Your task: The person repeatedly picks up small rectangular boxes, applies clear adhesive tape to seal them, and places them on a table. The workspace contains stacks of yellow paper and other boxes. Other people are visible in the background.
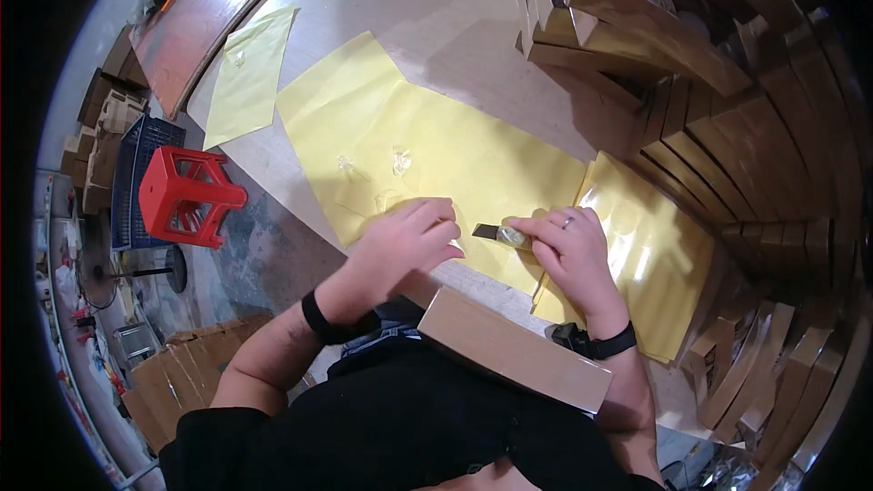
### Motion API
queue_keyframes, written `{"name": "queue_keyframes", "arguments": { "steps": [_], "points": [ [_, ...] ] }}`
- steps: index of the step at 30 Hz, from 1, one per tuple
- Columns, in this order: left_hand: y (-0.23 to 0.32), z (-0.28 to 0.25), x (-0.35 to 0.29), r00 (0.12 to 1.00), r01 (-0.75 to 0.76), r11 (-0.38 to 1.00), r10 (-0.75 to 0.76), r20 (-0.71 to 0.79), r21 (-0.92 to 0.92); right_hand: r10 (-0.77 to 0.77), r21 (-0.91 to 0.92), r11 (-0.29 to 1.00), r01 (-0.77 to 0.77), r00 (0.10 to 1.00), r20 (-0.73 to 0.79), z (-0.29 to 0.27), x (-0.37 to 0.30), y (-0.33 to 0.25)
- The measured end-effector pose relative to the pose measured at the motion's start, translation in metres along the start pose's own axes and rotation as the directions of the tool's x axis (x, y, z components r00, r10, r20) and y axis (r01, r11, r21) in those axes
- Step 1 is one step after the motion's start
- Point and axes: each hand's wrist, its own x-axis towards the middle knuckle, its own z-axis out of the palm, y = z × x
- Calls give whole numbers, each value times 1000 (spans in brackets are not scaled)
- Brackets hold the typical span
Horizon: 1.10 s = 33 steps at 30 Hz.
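Observation:
My right hand (573,250) grips a short knife (486,231) with a dark, slanted blade and a handle that looks wrapped in clear tape. Its blade points left, over the yellow paper sheets (491,150) spread across the table. Just left of the blade, my left hand (411,241) is closed, thumb and fingers curled toward each other at the paper's near edge. A small pale bit shows by its fingertips, too small to name. Crumpled clear pieces, perhaps tape (401,160), lie on the yellow paper beyond that hand.
A stack of glossy yellow sheets (664,264) lies at the right. Cardboard boxes (737,141) crowd the right side, and one long box (514,345) sits close to my body. Another yellow sheet (245,77) lies far left. A red stool (186,195) stands on the floor beside a blue crate (136,173).

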Motion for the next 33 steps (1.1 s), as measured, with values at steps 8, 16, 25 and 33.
{"name": "queue_keyframes", "arguments": {
  "steps": [8,16,25,33],
  "points": [
    [26,-83,39,999,-40,819,33,-23,-572,10,23,1000,-11,999,35,-2,1,-2],
    [77,-89,71,699,571,572,37,714,-589,-8,57,998,9,1000,-8,-1,-1,3],
    [87,-68,66,757,440,788,-67,650,-431,18,48,999,-19,1000,13,0,-3,6],
    [76,-67,75,923,259,793,-36,382,-551,-7,48,999,6,1000,20,0,-2,7]
  ]
}}
